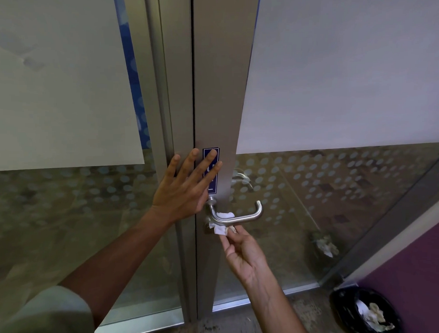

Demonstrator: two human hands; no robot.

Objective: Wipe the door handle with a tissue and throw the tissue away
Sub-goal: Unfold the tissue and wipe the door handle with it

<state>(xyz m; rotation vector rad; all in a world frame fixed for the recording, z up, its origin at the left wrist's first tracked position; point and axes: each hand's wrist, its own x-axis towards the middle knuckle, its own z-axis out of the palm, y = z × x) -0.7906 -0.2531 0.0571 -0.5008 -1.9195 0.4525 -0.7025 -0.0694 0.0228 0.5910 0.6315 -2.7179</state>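
At the bottom edge a pale sleeve (46,309) is cut off by the frame, and both forearms run up from it toward the door. The right hand (245,254) reaches up from below, palm turned toward the camera, its fingertips (227,237) pinched on the lower flap of a white tissue (221,228). The tissue is wrapped around the horizontal bar of the metal door handle (239,217): one fold shows above the bar, another hangs just below it, touching the fingertips. How much of the tissue lies behind the bar cannot be made out. The left hand (185,185) lies flat with fingers spread and relaxed, holding nothing, pressed against the grey metal door frame (216,91) just above the handle. Its fingers cover most of a small blue sign (211,186), so the lettering is unreadable, and its palm hides part of the handle's round base.

Low at the right, a black bin (343,305) stands on the speckled floor (295,318) against a purple wall (414,260); crumpled tissues (375,316) lie inside, and its far side is cut off by the frame.

Beyond the hands, the glass door panels (337,195) carry a band of frosted dots, with opaque pale film above. Through the glass a second handle (243,178) shows faintly, and the bin's blurred reflection (325,244) appears low in the right pane.
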